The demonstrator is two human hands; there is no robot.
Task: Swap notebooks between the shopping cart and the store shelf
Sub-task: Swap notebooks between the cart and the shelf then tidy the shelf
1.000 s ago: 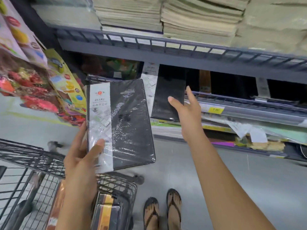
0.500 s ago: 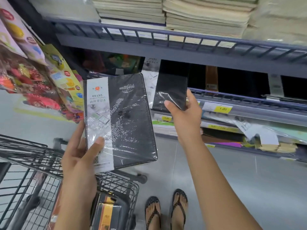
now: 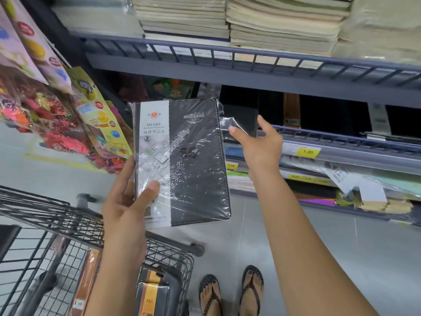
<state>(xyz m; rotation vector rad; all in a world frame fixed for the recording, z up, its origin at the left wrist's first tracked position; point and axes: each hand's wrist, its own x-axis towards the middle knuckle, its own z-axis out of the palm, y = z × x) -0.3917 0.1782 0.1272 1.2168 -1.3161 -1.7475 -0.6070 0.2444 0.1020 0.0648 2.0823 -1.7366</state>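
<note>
Now, at the near left, more notebooks (image 3: 151,295) are seen left in the shopping cart (image 3: 68,224). A wrapped diary (image 3: 180,160) is gripped upright by the left hand (image 3: 127,201). Rightward, a black notebook (image 3: 239,122) on the store shelf (image 3: 319,137) is pinched by the right hand (image 3: 259,144), reached further in than a second ago. The swap is judged midway.

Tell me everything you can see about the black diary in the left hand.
The diary is a black hardback-style notebook, leather-like in look, sealed in shiny, wrinkled plastic wrap. A white paper band covers its left part, printed with "DIARY", a round orange logo, some characters and a small code near the bottom. "notebook" is embossed near the top right. It is held upright, cover toward the camera, above the cart. The left hand grips its lower left corner, thumb on the band.
</note>
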